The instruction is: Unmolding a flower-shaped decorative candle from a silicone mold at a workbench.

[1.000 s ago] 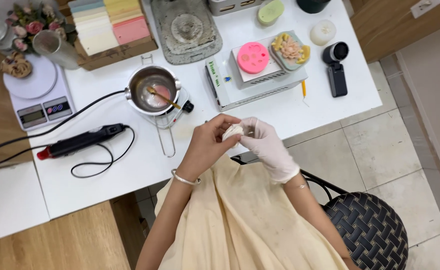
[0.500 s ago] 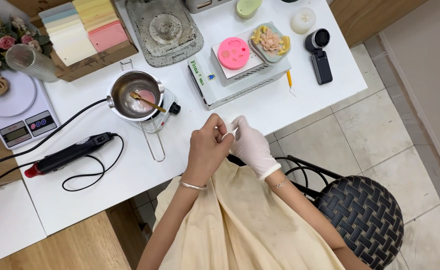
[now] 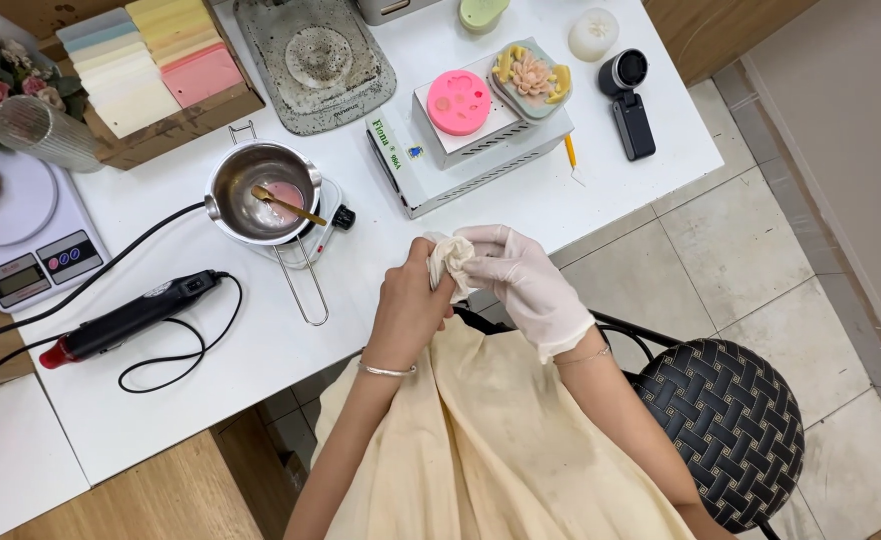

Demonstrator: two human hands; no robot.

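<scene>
At the table's [image 3: 291, 380] near edge, the bare left hand [image 3: 411, 305] and gloved right hand [image 3: 521, 280] both pinch a crumpled glove [image 3: 451, 262].

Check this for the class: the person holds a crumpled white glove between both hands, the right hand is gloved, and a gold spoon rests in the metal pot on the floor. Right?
One detail is wrong. The head view shows the metal pot, with the gold spoon in it, on the white table, not on the floor. The rest holds: left hand bare, right hand gloved, crumpled white glove between them.
</scene>
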